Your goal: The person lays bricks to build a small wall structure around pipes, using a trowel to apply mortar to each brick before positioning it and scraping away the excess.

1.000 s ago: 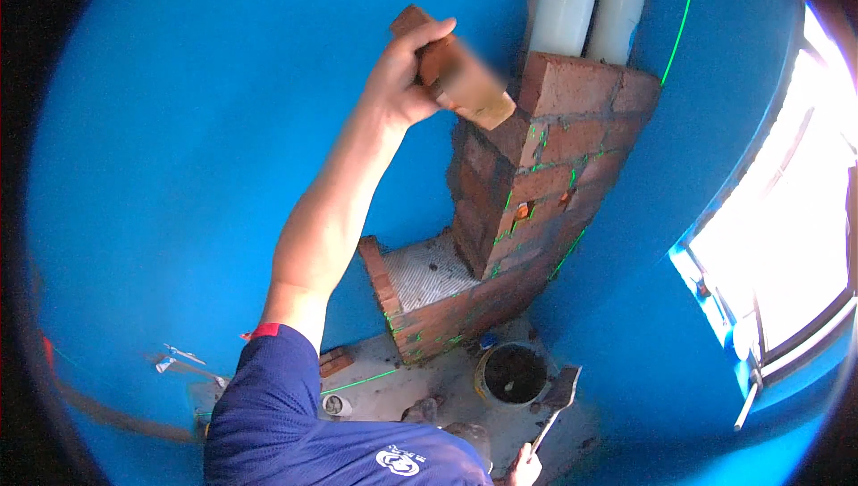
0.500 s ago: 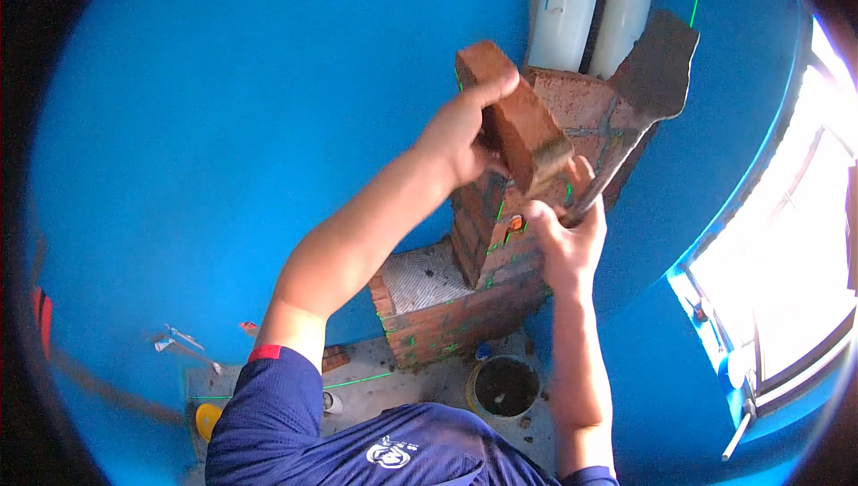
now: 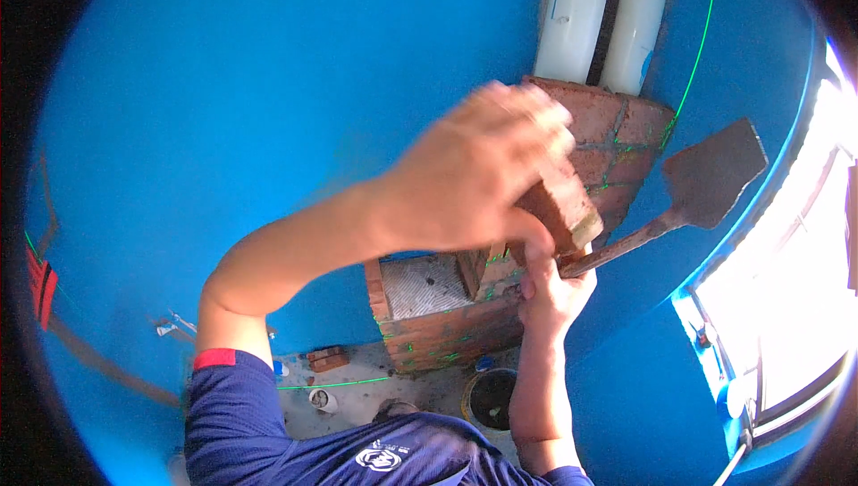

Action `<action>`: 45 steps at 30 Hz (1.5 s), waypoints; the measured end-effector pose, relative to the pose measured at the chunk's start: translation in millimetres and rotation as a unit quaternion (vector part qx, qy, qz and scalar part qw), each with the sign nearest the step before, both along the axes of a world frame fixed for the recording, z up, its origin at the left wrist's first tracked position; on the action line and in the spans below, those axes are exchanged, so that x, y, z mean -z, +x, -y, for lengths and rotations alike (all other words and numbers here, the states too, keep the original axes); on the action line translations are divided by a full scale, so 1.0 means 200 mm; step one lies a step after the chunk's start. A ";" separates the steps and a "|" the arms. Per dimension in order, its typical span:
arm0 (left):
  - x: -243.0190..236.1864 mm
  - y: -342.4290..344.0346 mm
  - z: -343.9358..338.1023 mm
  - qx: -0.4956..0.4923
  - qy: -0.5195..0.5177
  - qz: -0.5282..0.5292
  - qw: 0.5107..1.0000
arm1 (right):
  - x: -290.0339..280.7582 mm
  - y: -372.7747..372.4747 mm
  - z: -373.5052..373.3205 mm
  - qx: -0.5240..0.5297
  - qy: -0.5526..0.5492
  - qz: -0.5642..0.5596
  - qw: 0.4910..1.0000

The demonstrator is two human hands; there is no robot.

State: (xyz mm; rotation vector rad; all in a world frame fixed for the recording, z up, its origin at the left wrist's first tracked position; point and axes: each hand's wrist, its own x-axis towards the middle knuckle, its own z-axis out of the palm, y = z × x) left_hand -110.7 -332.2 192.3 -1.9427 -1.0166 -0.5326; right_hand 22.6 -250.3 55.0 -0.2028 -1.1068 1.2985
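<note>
My left hand [image 3: 478,164], smeared by motion, is over a reddish brick [image 3: 565,204] with its fingers wrapped round the far side. The brick is tilted, and part of it is hidden under the hand. Just below, my right hand [image 3: 556,300] is closed on the handle of a trowel [image 3: 718,173]. The broad grey blade points up and right, apart from the brickwork. The lower end of the brick is close to my right fingers; I cannot tell whether they touch it.
A stepped brick structure [image 3: 460,334] stands against the blue wall [image 3: 268,110], round two white pipes [image 3: 574,21]. Below are a bucket of dark material [image 3: 490,397], a small white cup [image 3: 323,400] and loose bricks [image 3: 327,359]. A bright window [image 3: 778,280] is at the right.
My left hand has turned over the brick, now covering its upper part. The trowel blade has swung right and down, away from the pipes. My right hand has moved slightly lower.
</note>
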 end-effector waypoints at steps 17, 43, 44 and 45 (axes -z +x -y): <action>-0.44 -0.71 -0.80 0.183 0.033 0.117 0.976 | 0.23 -0.07 0.01 0.154 -0.095 0.196 0.964; -0.66 -1.09 -1.54 0.238 0.086 0.157 0.955 | 1.79 0.12 1.33 0.487 -0.566 0.272 0.607; -0.66 -1.09 -1.55 0.240 0.088 0.158 0.954 | 1.79 0.14 1.32 0.483 -0.559 0.275 0.615; -0.65 -1.09 -1.55 0.237 0.086 0.157 0.955 | 1.78 0.15 1.30 0.463 -0.567 0.296 0.614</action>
